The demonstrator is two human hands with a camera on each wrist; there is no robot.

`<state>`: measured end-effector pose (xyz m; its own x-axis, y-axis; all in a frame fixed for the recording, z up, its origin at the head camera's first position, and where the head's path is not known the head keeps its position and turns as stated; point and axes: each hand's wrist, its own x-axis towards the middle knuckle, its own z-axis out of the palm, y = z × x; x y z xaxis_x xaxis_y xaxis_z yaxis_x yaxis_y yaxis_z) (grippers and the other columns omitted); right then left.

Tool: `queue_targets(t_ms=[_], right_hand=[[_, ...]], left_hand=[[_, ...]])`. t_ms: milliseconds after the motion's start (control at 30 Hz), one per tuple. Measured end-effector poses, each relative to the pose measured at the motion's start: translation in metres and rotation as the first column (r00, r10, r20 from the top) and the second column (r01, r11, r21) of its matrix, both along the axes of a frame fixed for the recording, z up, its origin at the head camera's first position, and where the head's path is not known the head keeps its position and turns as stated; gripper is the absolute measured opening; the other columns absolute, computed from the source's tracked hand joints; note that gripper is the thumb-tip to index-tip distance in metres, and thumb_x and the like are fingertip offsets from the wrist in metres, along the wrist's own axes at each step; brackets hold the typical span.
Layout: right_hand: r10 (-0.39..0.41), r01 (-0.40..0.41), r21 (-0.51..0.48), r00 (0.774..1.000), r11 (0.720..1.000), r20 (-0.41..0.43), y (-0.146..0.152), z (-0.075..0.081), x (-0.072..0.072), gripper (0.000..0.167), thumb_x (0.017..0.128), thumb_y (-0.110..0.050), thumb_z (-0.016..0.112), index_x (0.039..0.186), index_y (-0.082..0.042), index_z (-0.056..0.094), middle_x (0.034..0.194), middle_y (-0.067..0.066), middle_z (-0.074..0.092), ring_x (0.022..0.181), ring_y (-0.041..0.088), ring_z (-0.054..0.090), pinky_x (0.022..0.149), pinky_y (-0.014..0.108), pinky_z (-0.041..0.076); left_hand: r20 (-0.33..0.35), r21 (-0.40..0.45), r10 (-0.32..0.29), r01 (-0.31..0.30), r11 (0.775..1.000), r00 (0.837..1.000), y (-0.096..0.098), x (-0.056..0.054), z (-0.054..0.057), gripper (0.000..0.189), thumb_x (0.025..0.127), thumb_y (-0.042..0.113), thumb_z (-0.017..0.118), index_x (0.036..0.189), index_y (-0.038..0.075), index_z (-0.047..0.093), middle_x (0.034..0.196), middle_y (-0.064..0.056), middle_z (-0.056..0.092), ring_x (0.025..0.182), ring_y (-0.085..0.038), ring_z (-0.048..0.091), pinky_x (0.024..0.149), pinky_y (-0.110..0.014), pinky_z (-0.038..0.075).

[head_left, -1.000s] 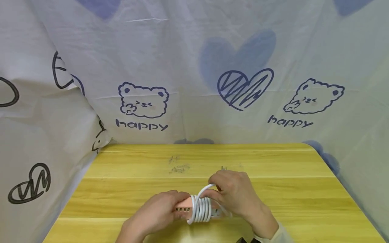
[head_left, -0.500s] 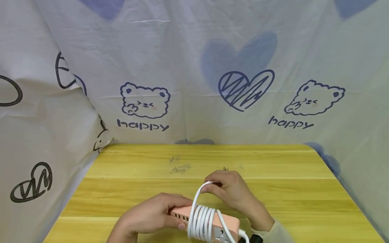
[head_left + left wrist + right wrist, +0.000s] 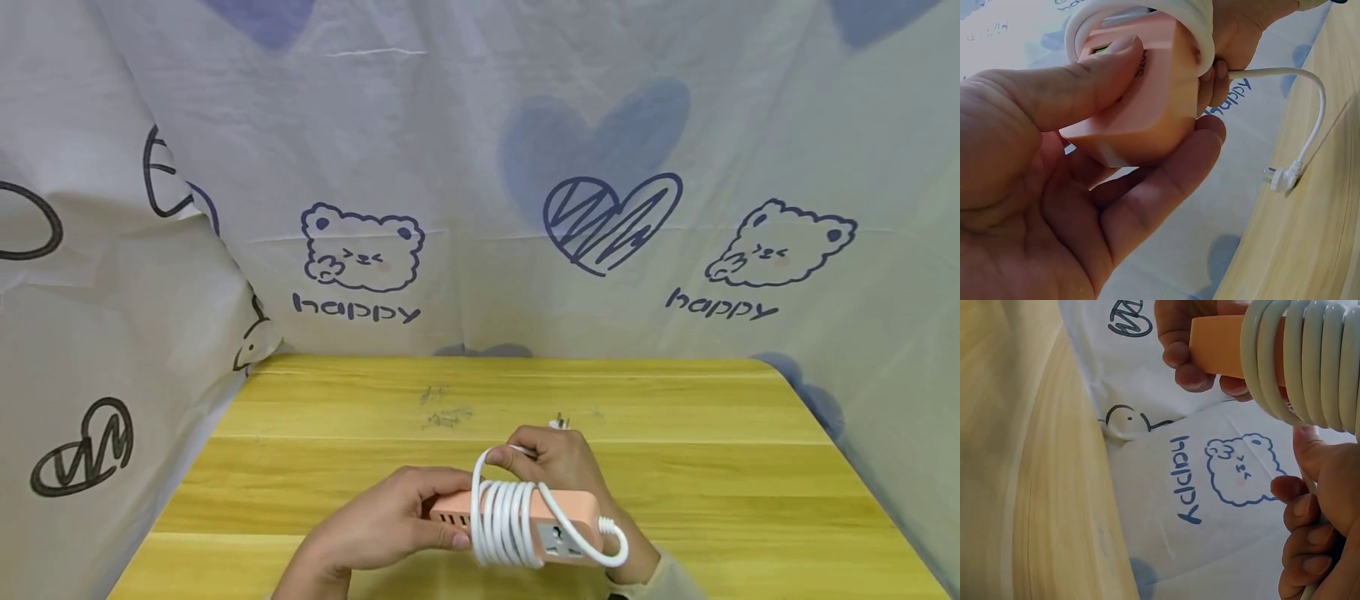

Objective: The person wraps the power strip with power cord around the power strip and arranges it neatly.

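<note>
My left hand [image 3: 382, 521] grips the left end of a pink power strip [image 3: 581, 502], beside its row of USB ports. In the left wrist view the thumb lies across the strip's face and the fingers support it beneath. Several turns of white cord [image 3: 508, 523] wrap the strip's middle, left of a socket [image 3: 558, 540]. My right hand [image 3: 562, 467], just behind the strip, pinches the free length of cord. Its fingers curl round the cord in the right wrist view. The cord's plug [image 3: 1282, 180] hangs past that hand, close to the tabletop.
A yellow wood-grain table [image 3: 712, 483] lies beneath the hands, with dark scuff marks [image 3: 447, 417] on its surface. White cloth [image 3: 480, 292] printed with bears and hearts hangs behind it and along the left side.
The power strip has tilted, showing more of its socket face and the cord loop at its right end. My right hand first drew the cord up, then came lower behind the strip.
</note>
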<state>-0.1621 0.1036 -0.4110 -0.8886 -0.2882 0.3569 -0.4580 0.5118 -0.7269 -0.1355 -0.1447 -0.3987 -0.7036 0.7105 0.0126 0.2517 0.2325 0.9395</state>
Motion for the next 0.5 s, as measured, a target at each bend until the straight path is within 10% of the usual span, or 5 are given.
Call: queue_targets(t_ms=[267,500], right_hand=[[-0.006,0.007,0.031,0.999,0.999,-0.050,0.0034,-0.0052,-0.0031,0.025,0.092,-0.034,0.081,0.072,-0.025,0.068,0.057,-0.018,0.042,0.051,-0.003,0.036,0.052,0.020,0.038],[0.089,-0.105,-0.272,0.994,0.957,-0.069,0.0086,0.0005,-0.0028,0.026,0.099,-0.020,0.075,0.075,-0.015,0.066,0.064,-0.017,0.058,0.055,-0.004,0.049,0.049,0.018,0.043]], left_hand=[[-0.095,-0.053,-0.047,0.042,0.998,0.994,0.0058,0.0012,-0.0006,0.034,0.097,0.033,0.076,0.130,0.033,0.069,0.115,0.008,0.070,0.093,-0.005,0.060,0.083,-0.025,0.053],[0.032,0.171,0.061,-0.065,0.983,0.998,0.0029,0.0000,0.0041,0.046,0.102,0.015,0.070,0.146,0.020,0.061,0.129,-0.012,0.069,0.104,-0.017,0.069,0.087,-0.031,0.061]])
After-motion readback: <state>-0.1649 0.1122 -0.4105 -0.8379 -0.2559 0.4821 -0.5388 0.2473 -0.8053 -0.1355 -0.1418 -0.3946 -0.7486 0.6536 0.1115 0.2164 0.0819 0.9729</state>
